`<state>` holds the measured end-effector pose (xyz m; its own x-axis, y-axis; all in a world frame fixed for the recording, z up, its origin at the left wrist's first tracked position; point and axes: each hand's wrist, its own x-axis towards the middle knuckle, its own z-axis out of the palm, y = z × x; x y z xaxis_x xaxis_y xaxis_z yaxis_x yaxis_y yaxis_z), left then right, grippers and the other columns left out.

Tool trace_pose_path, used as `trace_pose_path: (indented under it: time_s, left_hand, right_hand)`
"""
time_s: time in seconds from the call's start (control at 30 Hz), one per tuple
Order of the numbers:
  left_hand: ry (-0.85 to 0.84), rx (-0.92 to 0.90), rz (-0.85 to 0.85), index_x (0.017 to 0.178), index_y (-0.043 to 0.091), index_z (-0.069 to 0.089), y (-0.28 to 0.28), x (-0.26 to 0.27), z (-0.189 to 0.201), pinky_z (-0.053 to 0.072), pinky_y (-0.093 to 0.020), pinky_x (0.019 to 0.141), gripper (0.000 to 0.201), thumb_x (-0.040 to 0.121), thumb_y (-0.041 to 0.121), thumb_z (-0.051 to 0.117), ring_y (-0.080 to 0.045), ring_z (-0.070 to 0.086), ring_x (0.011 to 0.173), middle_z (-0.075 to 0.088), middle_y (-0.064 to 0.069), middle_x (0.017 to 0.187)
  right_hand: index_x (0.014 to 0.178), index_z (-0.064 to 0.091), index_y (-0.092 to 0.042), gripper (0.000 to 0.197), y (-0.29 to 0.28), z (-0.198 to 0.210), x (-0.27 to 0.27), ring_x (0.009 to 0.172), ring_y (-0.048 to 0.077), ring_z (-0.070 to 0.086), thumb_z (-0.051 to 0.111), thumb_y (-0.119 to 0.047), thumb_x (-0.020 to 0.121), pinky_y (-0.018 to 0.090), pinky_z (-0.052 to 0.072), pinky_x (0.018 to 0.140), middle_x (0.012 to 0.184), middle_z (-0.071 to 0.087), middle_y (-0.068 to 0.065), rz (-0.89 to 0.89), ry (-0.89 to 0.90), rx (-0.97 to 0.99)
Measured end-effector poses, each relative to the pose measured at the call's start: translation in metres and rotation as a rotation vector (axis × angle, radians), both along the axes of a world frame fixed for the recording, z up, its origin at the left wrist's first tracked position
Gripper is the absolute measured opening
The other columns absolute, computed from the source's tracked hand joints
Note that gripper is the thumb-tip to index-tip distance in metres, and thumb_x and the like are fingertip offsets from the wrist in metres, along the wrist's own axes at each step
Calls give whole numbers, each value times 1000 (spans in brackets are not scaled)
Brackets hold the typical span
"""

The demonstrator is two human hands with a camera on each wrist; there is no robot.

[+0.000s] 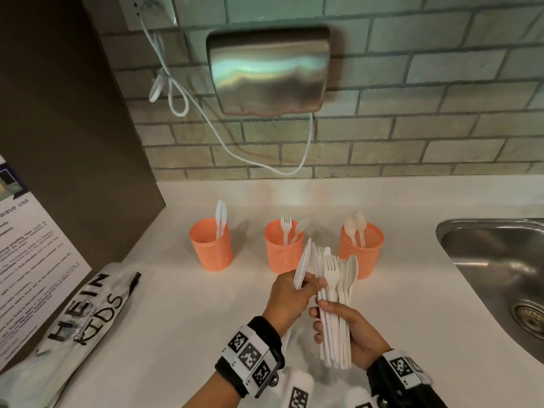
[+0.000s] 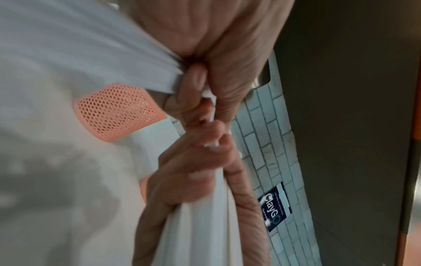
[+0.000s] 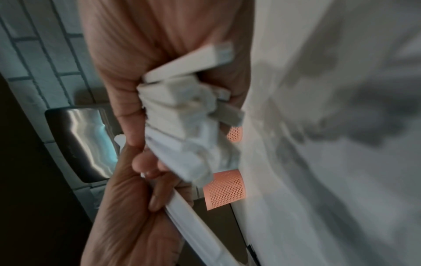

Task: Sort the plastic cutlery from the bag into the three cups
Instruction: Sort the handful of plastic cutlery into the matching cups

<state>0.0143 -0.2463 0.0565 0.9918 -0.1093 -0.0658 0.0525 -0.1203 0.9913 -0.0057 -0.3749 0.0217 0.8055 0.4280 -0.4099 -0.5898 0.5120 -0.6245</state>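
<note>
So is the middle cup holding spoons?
No, the middle cup holds two forks, tines up; the spoons stand in the right cup.

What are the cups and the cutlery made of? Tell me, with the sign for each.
Cups: likely moulded plastic, matt salmon-orange; the walls are a fine perforated mesh. Cutlery bundle gripped by the right hand: thin matt white plastic, by its flat moulded handles. Knives pinched by the left hand: the same look.
</note>
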Motion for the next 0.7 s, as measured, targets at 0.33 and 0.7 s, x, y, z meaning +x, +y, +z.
trace_pose_path:
  time_s: [0.33,0.7]
  left_hand:
    - [-2,-25,142,107,6,58,-1,10,-4,50,-22,71,22,97,16,41,-16,61,78,66,-10,91]
    - [117,-382,425,96,10,44,33,38,11,41,-22,46,20,101,24,31,-11,39,42,35,0,53]
  right_hand:
    - [103,61,-2,53,5,0,4,61,18,66,75,-20,55,27,53,48,84,73,13,49,-49,-64]
    - [76,50,-12,57,8,-6,3,41,11,42,90,-20,36,25,45,43,51,44,0,95,-36,43]
